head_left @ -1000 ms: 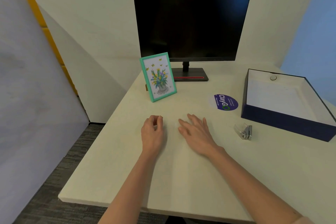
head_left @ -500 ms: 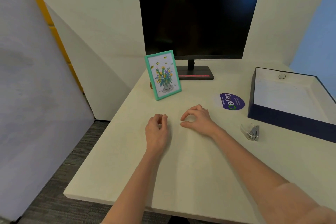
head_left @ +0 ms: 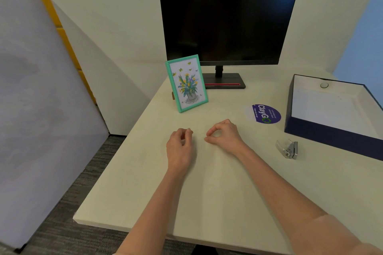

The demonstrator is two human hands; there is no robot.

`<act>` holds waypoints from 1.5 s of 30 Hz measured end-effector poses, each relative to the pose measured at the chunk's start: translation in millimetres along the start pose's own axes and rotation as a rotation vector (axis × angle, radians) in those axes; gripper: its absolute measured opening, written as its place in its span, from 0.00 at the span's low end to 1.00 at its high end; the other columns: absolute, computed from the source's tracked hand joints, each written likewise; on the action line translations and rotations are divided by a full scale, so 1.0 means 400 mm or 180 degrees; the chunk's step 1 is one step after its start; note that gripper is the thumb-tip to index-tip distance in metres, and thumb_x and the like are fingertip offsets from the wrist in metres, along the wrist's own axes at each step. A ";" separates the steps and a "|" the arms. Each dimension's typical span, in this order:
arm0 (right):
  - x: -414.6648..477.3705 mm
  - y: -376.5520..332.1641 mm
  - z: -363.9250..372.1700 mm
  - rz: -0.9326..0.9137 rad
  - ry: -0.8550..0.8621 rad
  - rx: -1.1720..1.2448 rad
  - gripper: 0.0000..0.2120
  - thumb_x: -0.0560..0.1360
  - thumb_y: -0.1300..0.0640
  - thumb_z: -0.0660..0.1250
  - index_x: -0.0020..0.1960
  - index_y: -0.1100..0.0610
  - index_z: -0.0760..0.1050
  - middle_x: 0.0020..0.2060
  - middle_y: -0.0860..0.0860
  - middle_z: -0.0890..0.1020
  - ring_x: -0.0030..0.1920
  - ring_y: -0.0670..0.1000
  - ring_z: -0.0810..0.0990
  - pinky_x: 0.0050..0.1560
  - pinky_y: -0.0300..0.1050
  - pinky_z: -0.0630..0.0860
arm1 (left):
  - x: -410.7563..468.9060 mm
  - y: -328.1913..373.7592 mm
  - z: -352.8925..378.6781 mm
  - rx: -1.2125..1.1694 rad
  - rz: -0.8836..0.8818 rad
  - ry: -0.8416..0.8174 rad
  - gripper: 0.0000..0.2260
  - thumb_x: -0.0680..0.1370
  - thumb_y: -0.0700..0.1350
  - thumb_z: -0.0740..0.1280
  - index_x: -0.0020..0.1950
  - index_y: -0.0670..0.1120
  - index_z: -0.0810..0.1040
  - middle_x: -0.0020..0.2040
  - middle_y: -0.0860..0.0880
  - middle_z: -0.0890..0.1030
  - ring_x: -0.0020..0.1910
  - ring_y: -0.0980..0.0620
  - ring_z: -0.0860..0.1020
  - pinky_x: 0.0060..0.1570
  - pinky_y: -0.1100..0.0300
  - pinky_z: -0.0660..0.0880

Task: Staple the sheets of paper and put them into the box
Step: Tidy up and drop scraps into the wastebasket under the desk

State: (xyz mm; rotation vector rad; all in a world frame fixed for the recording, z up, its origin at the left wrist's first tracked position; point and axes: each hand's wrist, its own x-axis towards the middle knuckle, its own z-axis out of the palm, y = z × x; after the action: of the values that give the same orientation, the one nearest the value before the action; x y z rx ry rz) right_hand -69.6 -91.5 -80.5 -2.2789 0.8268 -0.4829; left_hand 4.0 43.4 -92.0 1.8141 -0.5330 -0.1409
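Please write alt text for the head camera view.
Two bare hands, left hand and right hand, rest loosely curled on a pale desk, holding nothing. A small stapler and open navy box sit to the right.

Table (head_left: 217,192) is showing a pale, matt top — smooth, faintly grained like laminate. Stapler (head_left: 288,148), right of centre, is looking like clear plastic over shiny metal. Box (head_left: 331,136) at right edge is reading as matt navy card outside, white paper-like lining within. Monitor (head_left: 228,20), upper centre, is presenting a dark, slightly glossy screen on a matt black plastic stand. Picture frame (head_left: 168,80) — smooth teal plastic. Sticker (head_left: 266,113) is appearing glossy. Floor (head_left: 87,182), lower left, is showing rough grey carpet.
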 end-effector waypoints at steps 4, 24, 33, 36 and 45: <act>0.009 -0.014 0.000 0.0098 -0.0034 -0.0057 0.09 0.64 0.51 0.77 0.44 0.49 0.84 0.54 0.54 0.73 0.60 0.54 0.73 0.69 0.50 0.65 | 0.002 -0.002 -0.002 0.0020 0.0021 -0.0041 0.13 0.80 0.49 0.59 0.48 0.43 0.80 0.50 0.47 0.80 0.48 0.52 0.77 0.49 0.60 0.70; -0.005 -0.013 0.021 -0.0413 -0.0331 -0.1227 0.10 0.79 0.55 0.57 0.55 0.58 0.73 0.59 0.57 0.67 0.64 0.57 0.64 0.66 0.51 0.64 | -0.003 0.003 -0.006 0.0018 -0.0057 -0.0099 0.13 0.80 0.49 0.60 0.47 0.45 0.80 0.50 0.48 0.80 0.48 0.53 0.77 0.51 0.59 0.70; -0.009 0.007 -0.009 0.0157 -0.0189 -0.0271 0.11 0.79 0.56 0.55 0.56 0.59 0.73 0.61 0.58 0.65 0.65 0.58 0.62 0.71 0.49 0.60 | -0.009 0.004 -0.008 0.0895 0.0300 -0.0197 0.08 0.78 0.43 0.62 0.52 0.46 0.80 0.50 0.46 0.77 0.54 0.46 0.74 0.58 0.52 0.70; -0.019 0.019 -0.028 0.0283 -0.0060 -0.0047 0.11 0.79 0.56 0.56 0.57 0.60 0.72 0.61 0.58 0.66 0.65 0.58 0.63 0.69 0.48 0.60 | -0.025 0.006 -0.009 0.1649 0.0560 -0.0402 0.13 0.80 0.44 0.58 0.61 0.46 0.77 0.58 0.45 0.76 0.59 0.43 0.70 0.59 0.52 0.65; -0.054 0.028 -0.023 0.0296 0.0303 0.0304 0.09 0.79 0.58 0.60 0.56 0.61 0.74 0.59 0.60 0.69 0.64 0.59 0.66 0.68 0.49 0.62 | -0.086 0.016 0.018 0.2772 0.1048 -0.0873 0.37 0.70 0.62 0.34 0.65 0.49 0.71 0.70 0.44 0.66 0.69 0.44 0.62 0.68 0.45 0.57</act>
State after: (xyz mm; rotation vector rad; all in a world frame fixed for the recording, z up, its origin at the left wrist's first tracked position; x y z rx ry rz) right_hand -95.0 -87.9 -84.0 -2.1335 0.9323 -0.5795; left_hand -31.1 50.3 -94.1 2.5214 -1.2133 0.0912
